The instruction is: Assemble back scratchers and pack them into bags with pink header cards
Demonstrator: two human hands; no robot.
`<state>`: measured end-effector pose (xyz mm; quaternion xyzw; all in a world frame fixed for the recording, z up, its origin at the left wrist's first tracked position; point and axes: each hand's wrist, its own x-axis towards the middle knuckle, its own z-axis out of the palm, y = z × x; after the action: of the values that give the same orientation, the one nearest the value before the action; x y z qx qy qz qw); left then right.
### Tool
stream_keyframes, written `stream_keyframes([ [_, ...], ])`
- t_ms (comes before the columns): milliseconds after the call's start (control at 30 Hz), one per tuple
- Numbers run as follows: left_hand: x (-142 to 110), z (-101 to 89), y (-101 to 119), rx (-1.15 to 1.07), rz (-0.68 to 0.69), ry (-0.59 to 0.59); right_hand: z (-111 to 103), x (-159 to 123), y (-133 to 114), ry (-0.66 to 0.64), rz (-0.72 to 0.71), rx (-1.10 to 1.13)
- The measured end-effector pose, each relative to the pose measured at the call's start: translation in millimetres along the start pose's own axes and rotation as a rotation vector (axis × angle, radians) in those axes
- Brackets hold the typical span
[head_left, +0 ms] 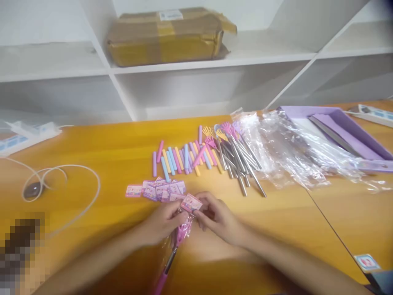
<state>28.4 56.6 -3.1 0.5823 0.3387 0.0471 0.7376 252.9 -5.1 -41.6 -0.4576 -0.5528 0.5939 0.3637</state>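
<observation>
Between my two hands is a small pink printed card [191,203], its right edge pinched by my closed right hand [220,220]. My left hand [166,220] is closed around the top of a clear plastic bag [188,223], by the card's left side. Inside the bag is a pink back scratcher [170,260], hand-shaped head up, its metal rod and pink handle slanting down toward me. Just beyond my left hand lies a loose pile of similar pink and purple cards [158,189]. Whether the card's lower edge is in the bag, I cannot tell.
Short coloured tubes [178,159] lie in a row beyond the cards. Metal rods with hand-shaped heads [235,151] are heaped beside them. Clear bags [285,147] overlap a purple tray [368,141] at right. A white cable [98,184] loops at left. A taped carton [166,39] sits on the shelf.
</observation>
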Motion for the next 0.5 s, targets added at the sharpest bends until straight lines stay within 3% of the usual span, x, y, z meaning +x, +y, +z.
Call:
stream_keyframes([
  [133,10.8,6.0,-24.5,0.049,0.094,0.087,-9.2,0.7,9.0,0.102,-0.180,-0.227],
  [267,12.2,7.0,-28.3,0.129,0.167,0.132,-18.1,8.7,5.2,0.136,-0.427,-0.457],
  [500,9.6,10.3,-24.9,0.217,0.149,0.118,-11.7,4.0,10.6,0.178,-0.547,-0.696],
])
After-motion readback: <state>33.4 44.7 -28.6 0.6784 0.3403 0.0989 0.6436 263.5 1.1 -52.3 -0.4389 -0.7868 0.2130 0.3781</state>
